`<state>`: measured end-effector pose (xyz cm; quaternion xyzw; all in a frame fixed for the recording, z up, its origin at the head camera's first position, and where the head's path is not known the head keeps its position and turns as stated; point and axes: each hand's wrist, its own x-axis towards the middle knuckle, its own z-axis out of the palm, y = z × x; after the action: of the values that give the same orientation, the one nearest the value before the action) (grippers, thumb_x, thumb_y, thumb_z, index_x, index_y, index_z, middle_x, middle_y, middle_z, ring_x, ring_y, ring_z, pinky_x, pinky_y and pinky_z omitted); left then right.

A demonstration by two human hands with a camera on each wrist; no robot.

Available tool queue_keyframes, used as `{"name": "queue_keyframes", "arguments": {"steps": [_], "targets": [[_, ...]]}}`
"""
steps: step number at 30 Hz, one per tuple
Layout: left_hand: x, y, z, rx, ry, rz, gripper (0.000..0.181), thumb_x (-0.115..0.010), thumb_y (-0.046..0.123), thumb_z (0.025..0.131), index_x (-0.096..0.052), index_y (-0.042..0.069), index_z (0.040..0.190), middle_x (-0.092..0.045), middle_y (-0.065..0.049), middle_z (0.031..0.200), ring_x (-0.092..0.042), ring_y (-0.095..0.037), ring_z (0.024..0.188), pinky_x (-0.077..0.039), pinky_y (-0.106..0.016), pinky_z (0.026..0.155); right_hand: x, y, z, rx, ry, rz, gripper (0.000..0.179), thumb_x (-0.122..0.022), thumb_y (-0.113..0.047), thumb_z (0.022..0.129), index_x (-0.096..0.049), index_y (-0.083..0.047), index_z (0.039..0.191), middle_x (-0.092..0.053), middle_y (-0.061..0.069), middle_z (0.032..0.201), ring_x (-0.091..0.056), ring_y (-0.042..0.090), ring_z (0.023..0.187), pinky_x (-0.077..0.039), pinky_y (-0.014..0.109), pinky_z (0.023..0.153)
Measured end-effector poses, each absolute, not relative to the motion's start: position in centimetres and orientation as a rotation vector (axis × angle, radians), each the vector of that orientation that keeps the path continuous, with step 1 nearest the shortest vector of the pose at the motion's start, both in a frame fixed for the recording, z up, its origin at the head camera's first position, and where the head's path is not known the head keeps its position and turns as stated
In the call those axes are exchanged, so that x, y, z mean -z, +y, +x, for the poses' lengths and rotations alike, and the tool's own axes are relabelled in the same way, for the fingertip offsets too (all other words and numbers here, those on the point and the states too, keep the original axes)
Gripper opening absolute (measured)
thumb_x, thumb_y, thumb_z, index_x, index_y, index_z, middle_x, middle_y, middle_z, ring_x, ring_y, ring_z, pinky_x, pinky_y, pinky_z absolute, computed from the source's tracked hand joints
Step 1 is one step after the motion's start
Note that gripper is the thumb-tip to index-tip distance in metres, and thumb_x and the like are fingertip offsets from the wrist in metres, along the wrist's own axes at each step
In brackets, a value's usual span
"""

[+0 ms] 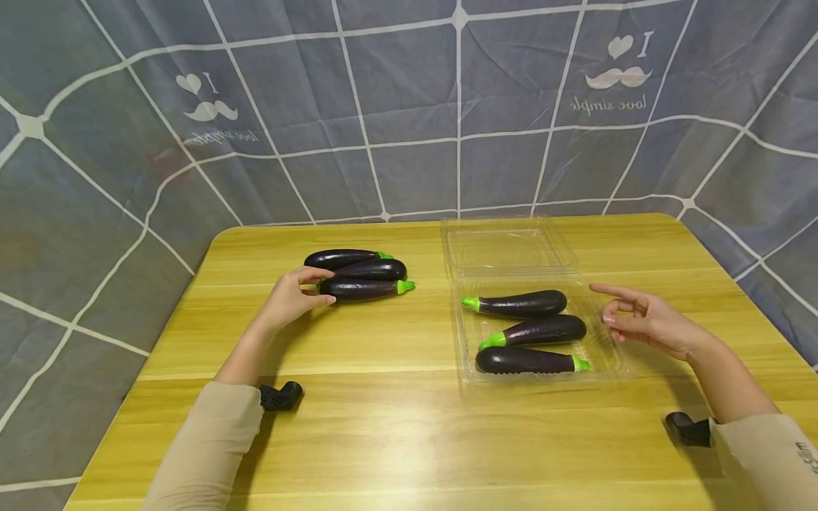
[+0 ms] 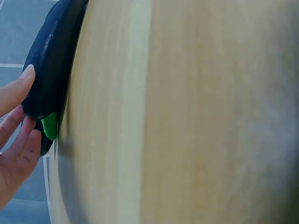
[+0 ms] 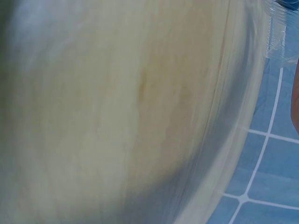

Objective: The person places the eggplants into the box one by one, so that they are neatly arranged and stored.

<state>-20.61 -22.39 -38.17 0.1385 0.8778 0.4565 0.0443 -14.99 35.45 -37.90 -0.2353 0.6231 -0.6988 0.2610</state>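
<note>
Three dark purple eggplants lie together at the left of the table. My left hand (image 1: 290,298) has thumb and fingers around the left end of the nearest eggplant (image 1: 361,289), whose green cap points right. In the left wrist view the thumb presses a glossy eggplant (image 2: 56,56), with a green cap (image 2: 49,126) beside the fingers. At the right, a clear plastic clamshell box (image 1: 461,362) lies with its lid folded back. Three eggplants rest inside, among them a middle one (image 1: 543,330). My right hand (image 1: 655,323) hovers at the box's right rim, index finger extended, other fingers loosely bent.
The box's transparent lid (image 1: 505,248) lies flat behind its base. A wooden table (image 1: 383,426) carries everything, with a grey checked curtain (image 1: 415,106) hanging behind. Black wrist devices (image 1: 281,396) jut from both sleeves, low over the tabletop.
</note>
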Motion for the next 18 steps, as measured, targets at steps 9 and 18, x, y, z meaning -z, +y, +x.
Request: {"name": "queue_keyframes", "arguments": {"steps": [9,18], "targets": [[38.38,-22.56,-20.92,-1.354,2.673,0.376,0.046,-0.072,0.01,0.082,-0.057,0.002,0.125,-0.046,-0.017,0.133,-0.044,-0.036,0.12,-0.044,-0.045,0.095,37.75,35.31,-15.01,1.883,1.725,-0.62,0.054,-0.037,0.012,0.095,-0.038,-0.015,0.142,-0.058,0.005,0.096,-0.058,0.012,0.075,-0.053,0.025,0.066],[38.59,-22.6,-21.06,-1.365,2.662,0.358,0.048,-0.073,0.012,0.081,-0.056,0.002,0.125,-0.046,-0.018,0.132,-0.045,-0.036,0.118,-0.043,-0.047,0.095,37.73,35.3,-14.93,1.888,1.716,-0.627,0.054,-0.037,0.012,0.095,-0.037,-0.014,0.142,-0.058,0.005,0.097,-0.059,0.012,0.076,-0.053,0.025,0.066]]}}
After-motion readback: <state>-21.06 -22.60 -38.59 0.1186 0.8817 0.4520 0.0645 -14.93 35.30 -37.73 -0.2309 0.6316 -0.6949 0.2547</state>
